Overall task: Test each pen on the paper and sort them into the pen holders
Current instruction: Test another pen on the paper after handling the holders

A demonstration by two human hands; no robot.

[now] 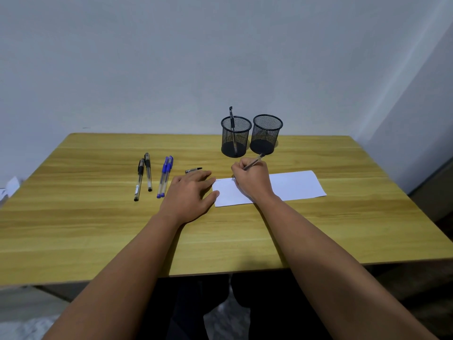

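Your right hand (252, 179) grips the pen (253, 162), tip on the paper (291, 185), barrel slanting up toward the nearer right holder (266, 134), while your left hand (190, 195) lies flat, fingers straight.

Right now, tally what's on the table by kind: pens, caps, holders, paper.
Black pens: 4, two lying at left, one in the left holder, one in the right hand
Blue pens: 2
Loose cap: 1
Mesh holders: 2
Paper: 1
Total: 10
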